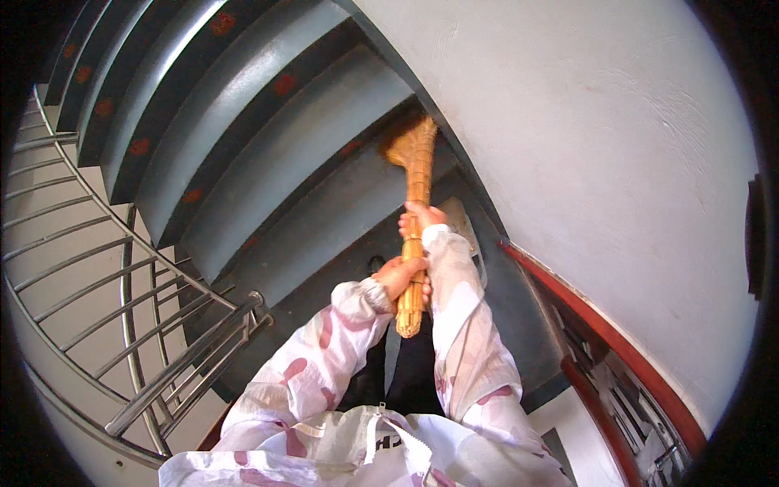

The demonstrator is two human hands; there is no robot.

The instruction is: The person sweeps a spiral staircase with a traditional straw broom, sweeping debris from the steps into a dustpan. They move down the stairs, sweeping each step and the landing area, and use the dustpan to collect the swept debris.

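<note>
A straw hand broom (419, 176) slants up and away from me, its bristle head against the stair tread near the wall. My right hand (423, 217) grips the upper part of its bound handle. Lower down, close to the butt end, my left hand (401, 278) is wrapped around the same handle. The bristles look blurred. Just beyond my right wrist lies a pale, flat object (461, 222), perhaps a dustpan, partly hidden by my hand and sleeve.
Dark grey stairs (304, 152) with red marks on the risers climb to the upper left. A metal railing (164, 262) borders them on the left. On the right stands a white wall (578, 122), with a red-framed opening (614, 316) below it.
</note>
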